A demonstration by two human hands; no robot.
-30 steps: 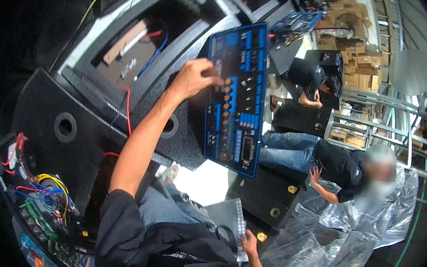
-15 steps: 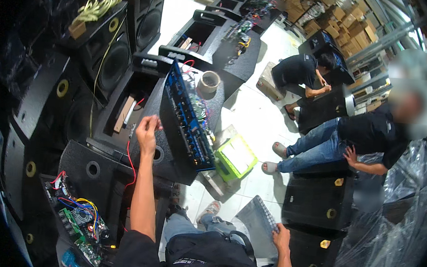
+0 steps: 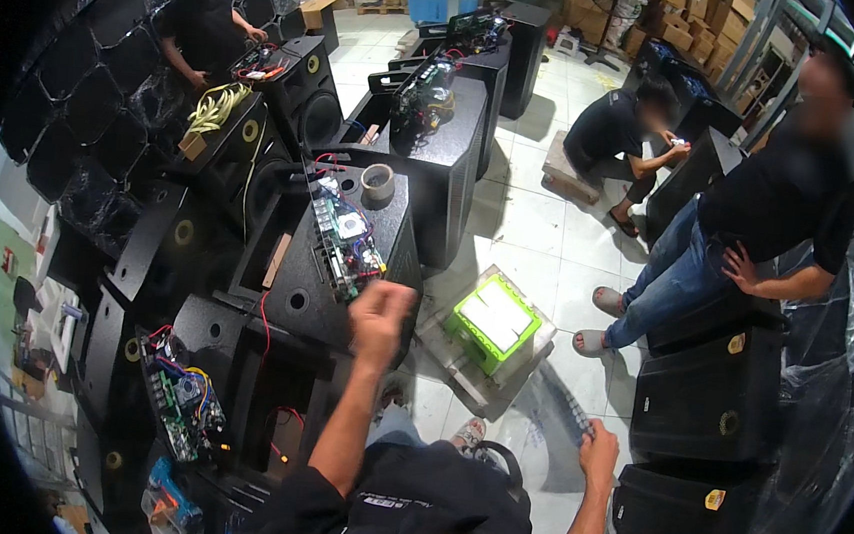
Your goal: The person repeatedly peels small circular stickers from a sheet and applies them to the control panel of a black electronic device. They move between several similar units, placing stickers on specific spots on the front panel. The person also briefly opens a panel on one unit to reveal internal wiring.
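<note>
My left hand (image 3: 381,316) is raised just beyond the near end of an amplifier module (image 3: 342,235), its fingers curled and smeared by motion. I cannot make out anything in them. The module stands on top of a black speaker cabinet (image 3: 388,254) and shows its circuit boards and wires. A roll of tape (image 3: 377,185) sits beside it. On the right, my right hand (image 3: 599,451) grips a translucent grey plastic sheet (image 3: 551,417) by its ridged edge, and the sheet hangs toward the floor.
A green crate (image 3: 496,323) rests on a low pallet ahead. At lower left lies another circuit module (image 3: 181,398), near a teal power tool (image 3: 168,498). One person (image 3: 762,213) stands at right; another (image 3: 618,131) crouches farther off. Black speakers (image 3: 701,419) line the right side.
The amplifier module was tilted with its blue panel showing; now its circuit side shows. My left hand has moved right, close to its near end. My right hand still grips the sheet. The view has shifted.
</note>
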